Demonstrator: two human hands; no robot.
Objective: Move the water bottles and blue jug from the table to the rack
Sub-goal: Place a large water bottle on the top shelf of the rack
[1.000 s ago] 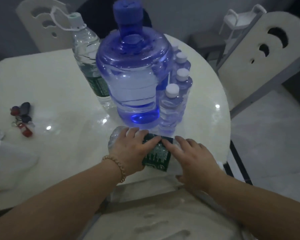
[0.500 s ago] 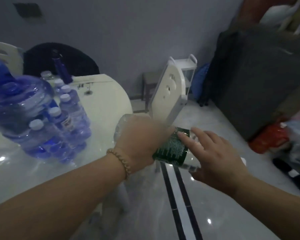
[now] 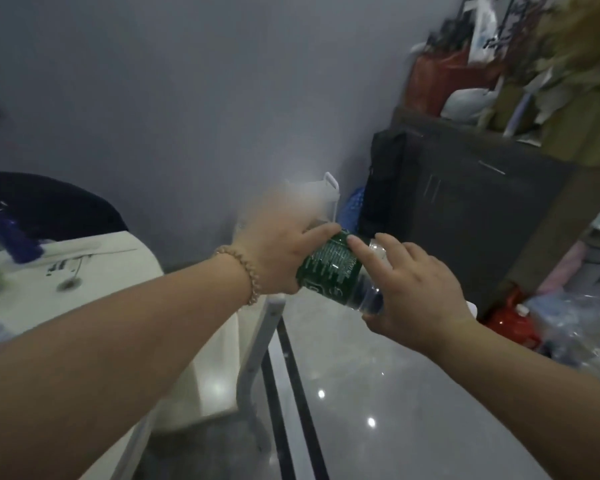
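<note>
Closest to me, two bare forearms reach out, a beaded bracelet (image 3: 247, 271) on the left wrist. The left hand (image 3: 278, 252) wraps its fingers round the base end of a green-labelled water bottle (image 3: 328, 270), thumb along the label. The right hand (image 3: 414, 289) grips the clear shoulder end, forefinger laid across the label and thumb underneath, so the bottle lies tilted between the two hands, carried in the air. A second ago that same bottle lay on its side on the desk under both hands, just in front of the blue jug. Now it is lifted clear and swung out over the glossy floor (image 3: 361, 393) below the hands, and the desk (image 3: 111, 271) has dropped away to the left of the left hand, with the jug out of sight. Just beyond the left hand's knuckles, partly hidden and blurred, a white rack (image 3: 330, 182) stands against the wall. Further off, to the right of the right hand, is a dark cabinet (image 3: 465, 209). I judge this to be the carry of one bottle, well begun. The set-down is still to come, and the jug and the other bottles are yet to be fetched.
</note>
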